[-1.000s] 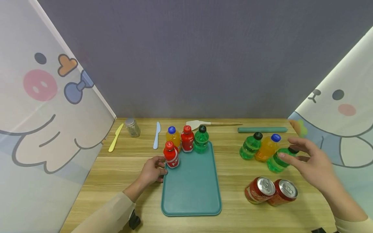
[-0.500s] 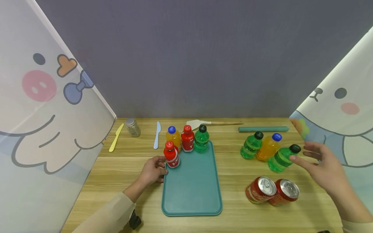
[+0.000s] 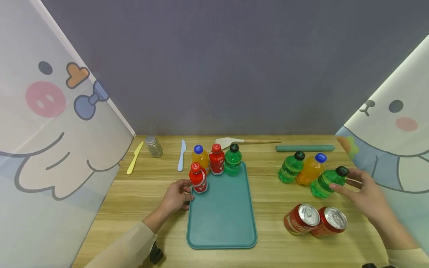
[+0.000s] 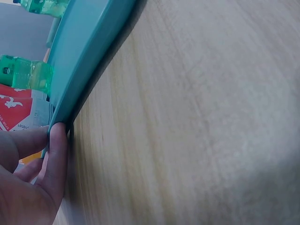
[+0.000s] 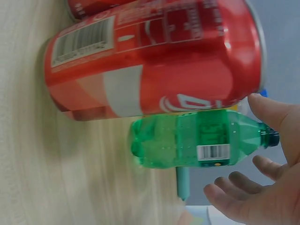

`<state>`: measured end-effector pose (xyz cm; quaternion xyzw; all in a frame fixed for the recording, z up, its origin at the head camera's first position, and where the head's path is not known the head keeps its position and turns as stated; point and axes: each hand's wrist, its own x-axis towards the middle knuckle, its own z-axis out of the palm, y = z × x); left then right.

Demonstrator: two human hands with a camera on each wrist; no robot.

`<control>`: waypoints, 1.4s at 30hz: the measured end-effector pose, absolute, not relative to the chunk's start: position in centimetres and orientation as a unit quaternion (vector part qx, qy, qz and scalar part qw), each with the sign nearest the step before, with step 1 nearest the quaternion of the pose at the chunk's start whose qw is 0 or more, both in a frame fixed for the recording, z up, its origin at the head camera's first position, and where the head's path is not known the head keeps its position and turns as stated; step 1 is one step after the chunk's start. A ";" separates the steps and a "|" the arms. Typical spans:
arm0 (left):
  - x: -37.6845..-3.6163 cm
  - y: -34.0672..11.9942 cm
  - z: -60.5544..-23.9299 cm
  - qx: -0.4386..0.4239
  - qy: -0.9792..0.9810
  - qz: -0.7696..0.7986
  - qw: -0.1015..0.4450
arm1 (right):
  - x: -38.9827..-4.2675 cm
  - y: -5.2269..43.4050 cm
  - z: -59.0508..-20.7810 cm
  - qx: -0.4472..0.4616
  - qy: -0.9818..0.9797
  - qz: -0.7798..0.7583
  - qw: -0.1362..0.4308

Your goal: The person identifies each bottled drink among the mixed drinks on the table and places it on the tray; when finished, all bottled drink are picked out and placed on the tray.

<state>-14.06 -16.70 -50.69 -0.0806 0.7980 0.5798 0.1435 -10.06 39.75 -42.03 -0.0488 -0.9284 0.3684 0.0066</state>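
My left hand (image 3: 175,195) pinches the left rim of a teal tray (image 3: 222,219) between thumb and fingers; the left wrist view shows a finger (image 4: 57,154) against the outer side of the rim. Two red bottles, one of them nearest that hand (image 3: 199,181), an orange bottle (image 3: 200,159) and a green bottle (image 3: 232,163) stand upright at the tray's far end. On the right, my right hand (image 3: 368,195) is beside another green bottle (image 5: 187,140), thumb and fingers spread around its upper part. In the right wrist view, a gap shows between the fingers and this bottle.
Left of that bottle stand an orange bottle (image 3: 310,171) and a green one (image 3: 291,168). Two red cans (image 3: 301,219) are nearer me. Along the back lie a spatula (image 3: 248,141), a green rod (image 3: 305,148), a blue knife (image 3: 181,155), a yellow knife (image 3: 135,158) and a jar (image 3: 154,146).
My right hand first drew back to the right from over the green bottle's cap, then came slightly left toward its side. My left hand has stayed at the tray rim.
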 end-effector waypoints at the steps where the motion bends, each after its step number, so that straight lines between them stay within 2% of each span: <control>1: -14.1 -16.7 -50.7 -0.079 0.798 0.580 0.143 | -10.1 39.8 -42.2 -0.047 -0.928 0.369 0.005; 17: -14.0 -16.6 -50.6 -0.080 0.799 0.579 0.138 | -10.8 39.6 -43.4 -0.050 -0.925 0.376 -0.003; 37: -14.0 -16.5 -50.5 -0.076 0.799 0.579 0.140 | -10.6 40.1 -44.0 -0.084 -0.935 0.337 0.069; 42: -14.0 -16.5 -50.5 -0.076 0.800 0.579 0.139 | -10.8 40.3 -43.7 -0.094 -0.938 0.326 0.069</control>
